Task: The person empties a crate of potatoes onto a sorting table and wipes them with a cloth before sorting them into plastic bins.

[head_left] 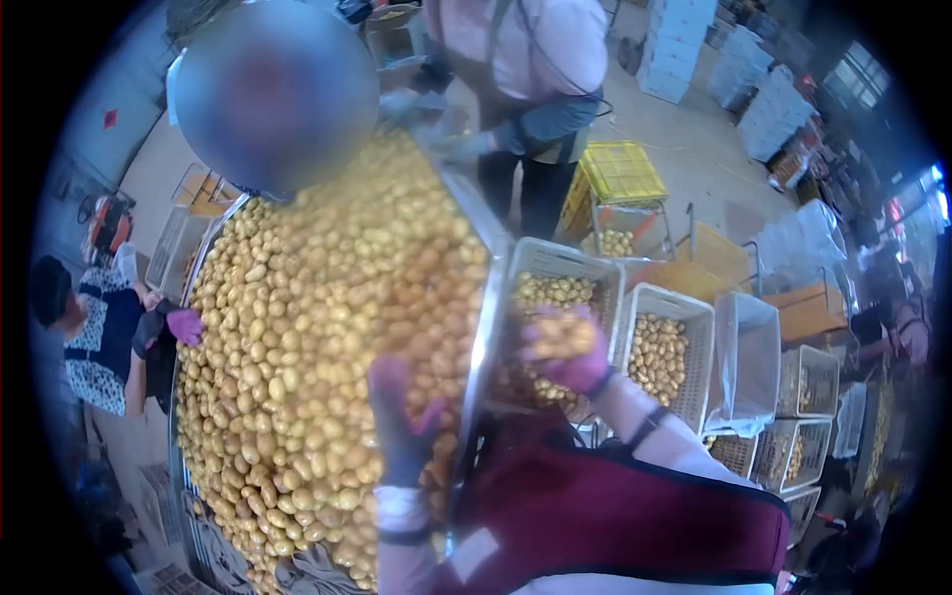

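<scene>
A metal-rimmed sorting table (pixel 488 307) holds a large heap of small yellow-brown potatoes (pixel 288 397). My left hand (pixel 405 421), in a grey and pink glove, is over the near side of the heap, thumb apart from the fingers, with nothing visible in it. Beyond the table's right rim, my right hand (pixel 573 359), in a pink glove, carries a cluster of potatoes (pixel 557 335) above a grey plastic crate (pixel 567 258) partly filled with potatoes. Both hands are somewhat blurred.
A second crate of potatoes (pixel 656 357) stands right of the first, then a plastic-lined crate (pixel 744 362). Yellow crates (pixel 623 171) are stacked behind. One co-worker (pixel 535 79) is at the far side, another (pixel 109 327) at the left. A blurred disc covers someone across the table.
</scene>
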{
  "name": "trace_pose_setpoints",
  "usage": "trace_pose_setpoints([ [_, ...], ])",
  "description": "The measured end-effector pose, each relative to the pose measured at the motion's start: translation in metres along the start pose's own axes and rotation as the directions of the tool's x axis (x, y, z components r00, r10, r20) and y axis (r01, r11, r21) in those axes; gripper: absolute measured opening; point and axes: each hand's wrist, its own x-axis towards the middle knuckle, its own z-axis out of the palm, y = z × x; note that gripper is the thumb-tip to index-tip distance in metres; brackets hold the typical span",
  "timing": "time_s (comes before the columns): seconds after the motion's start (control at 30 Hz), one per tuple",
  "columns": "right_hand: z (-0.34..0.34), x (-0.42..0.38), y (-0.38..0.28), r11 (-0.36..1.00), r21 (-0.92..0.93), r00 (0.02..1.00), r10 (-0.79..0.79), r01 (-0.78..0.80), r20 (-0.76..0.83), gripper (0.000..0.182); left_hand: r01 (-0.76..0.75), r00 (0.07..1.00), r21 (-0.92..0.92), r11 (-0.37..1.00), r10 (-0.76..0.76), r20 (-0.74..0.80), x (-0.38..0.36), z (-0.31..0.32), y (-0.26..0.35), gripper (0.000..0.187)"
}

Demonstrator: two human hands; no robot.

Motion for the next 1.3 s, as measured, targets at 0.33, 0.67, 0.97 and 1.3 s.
trace_pose_setpoints([
  [0.33, -0.253, -0.206, -0.161, 0.770, -0.577, 0.608, -0.602, 0.271, -0.518, 0.052, 0.511, 0.858, 0.186, 0.839, -0.486, -0.164, -0.111, -0.051, -0.083, 0.065],
  [0.67, 0.028, 0.221, 0.128, -0.557, -0.618, 0.727, -0.036, 0.555, 0.686, 0.027, 0.542, 0.828, 0.434, 0.720, -0.546, -0.128, -0.119, -0.033, -0.089, 0.052],
  [0.97, 0.064, 0.318, 0.133, -0.642, -0.501, 0.811, 0.401, 0.580, 0.426, 0.032, 0.655, 0.747, 0.372, 0.657, -0.638, -0.188, -0.101, -0.033, -0.082, 0.048],
  [1.3, 0.077, 0.294, 0.112, -0.590, -0.538, 0.774, 0.598, 0.602, 0.209, 0.023, 0.680, 0.727, 0.339, 0.650, -0.659, -0.195, -0.095, -0.033, -0.080, 0.048],
])
